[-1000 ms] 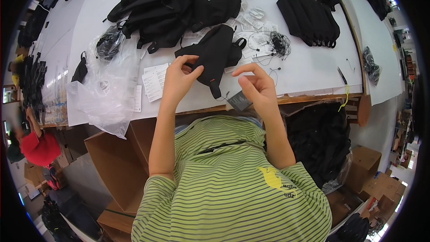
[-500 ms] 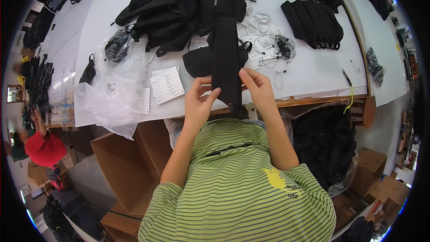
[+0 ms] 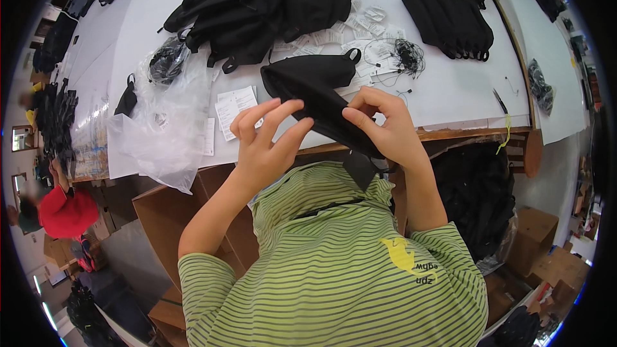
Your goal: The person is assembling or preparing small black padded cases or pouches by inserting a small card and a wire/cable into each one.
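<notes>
A soft black fabric bag [image 3: 331, 112] slants across in front of me, from the table down past its front edge. A small fabric loop [image 3: 354, 55] sticks up at its far right end, and a dark flap [image 3: 360, 171] hangs at its near end. My right hand [image 3: 387, 125] pinches the bag's right edge between thumb and bent fingers. At the left edge, my left hand [image 3: 271, 133] has its fingers spread, with the index finger and thumb tips apart against the fabric. Whether the bag's far part rests on the table cannot be made out.
Black bags [image 3: 241, 19] lie heaped at the back, another stack [image 3: 448, 24] to the right. Near me are paper tags [image 3: 235, 108], clear plastic [image 3: 157, 138], tangled black cords [image 3: 407, 56] and a small cutting tool [image 3: 499, 100]. A cardboard box [image 3: 164, 225] stands below left.
The black fabric has swung from upright to a slant, its near end now farther right. My left hand has moved left and spread its fingers; my right hand has shifted slightly right.
</notes>
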{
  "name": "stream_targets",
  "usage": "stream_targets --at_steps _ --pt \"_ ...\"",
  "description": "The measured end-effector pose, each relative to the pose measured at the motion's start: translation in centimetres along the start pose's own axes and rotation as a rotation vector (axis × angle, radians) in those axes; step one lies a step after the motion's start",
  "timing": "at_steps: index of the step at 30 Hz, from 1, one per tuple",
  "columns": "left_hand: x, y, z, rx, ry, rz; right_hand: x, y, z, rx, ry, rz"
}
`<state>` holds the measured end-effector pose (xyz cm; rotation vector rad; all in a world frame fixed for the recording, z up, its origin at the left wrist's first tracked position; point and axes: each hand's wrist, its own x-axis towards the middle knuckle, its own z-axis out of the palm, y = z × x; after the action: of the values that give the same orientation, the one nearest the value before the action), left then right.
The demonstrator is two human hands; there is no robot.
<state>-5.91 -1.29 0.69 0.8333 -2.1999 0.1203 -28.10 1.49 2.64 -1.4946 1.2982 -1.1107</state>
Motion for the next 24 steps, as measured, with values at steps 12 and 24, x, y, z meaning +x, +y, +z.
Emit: stream_targets --at_steps 12,24 --pt "1.6 -0.3 0.6 -0.124 -0.241 0.064 0.5 -0.4 0.3 -0.165 0.071 0.043" --pt "2.2 -0.4 1.1 -0.282 -0.261 0.022 0.4 -0.9 0.7 -0.312 0.012 -0.003"
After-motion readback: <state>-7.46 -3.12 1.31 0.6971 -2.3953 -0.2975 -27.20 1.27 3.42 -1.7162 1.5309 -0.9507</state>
